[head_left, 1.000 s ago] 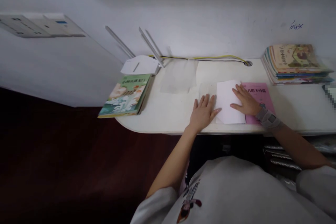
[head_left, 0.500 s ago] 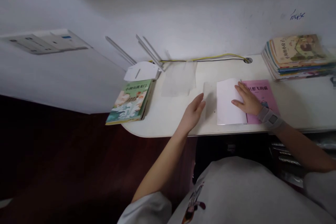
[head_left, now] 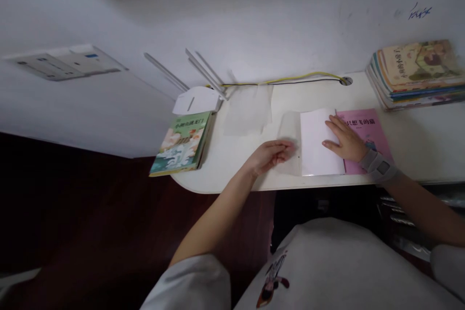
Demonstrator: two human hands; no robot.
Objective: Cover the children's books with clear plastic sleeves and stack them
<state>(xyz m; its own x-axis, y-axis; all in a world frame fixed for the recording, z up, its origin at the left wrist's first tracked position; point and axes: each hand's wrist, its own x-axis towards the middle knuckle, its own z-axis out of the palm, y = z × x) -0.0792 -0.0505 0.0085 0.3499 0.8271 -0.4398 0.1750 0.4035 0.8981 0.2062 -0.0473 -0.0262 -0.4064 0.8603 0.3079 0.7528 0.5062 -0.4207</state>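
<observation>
A book with pink pages or cover [head_left: 366, 123] lies opened on the desk, with a blank white leaf [head_left: 317, 147] folded out to its left. A clear plastic cover flap [head_left: 287, 123] extends past that leaf's left edge. My left hand [head_left: 272, 155] has its fingers closed in a pinch at the flap; the exact contact is slightly blurred. Flat across the book's middle fold rests my right hand [head_left: 345, 140], fingers stretched out over the white leaf and the pink side. A grey watch band [head_left: 379, 167] is on the right wrist.
A translucent sheet [head_left: 247, 109] lies left of the book. Further left, a green picture book [head_left: 183, 143] tops a small stack beside a white router [head_left: 198, 100]. More books [head_left: 417, 75] are piled at right. Yellow cable [head_left: 301, 76] runs along the wall on the white desk [head_left: 218, 169].
My left hand has moved right and its fingers have curled in at the plastic flap, which now leans lower. My right hand stays pressed on the book. The view has shifted slightly.
</observation>
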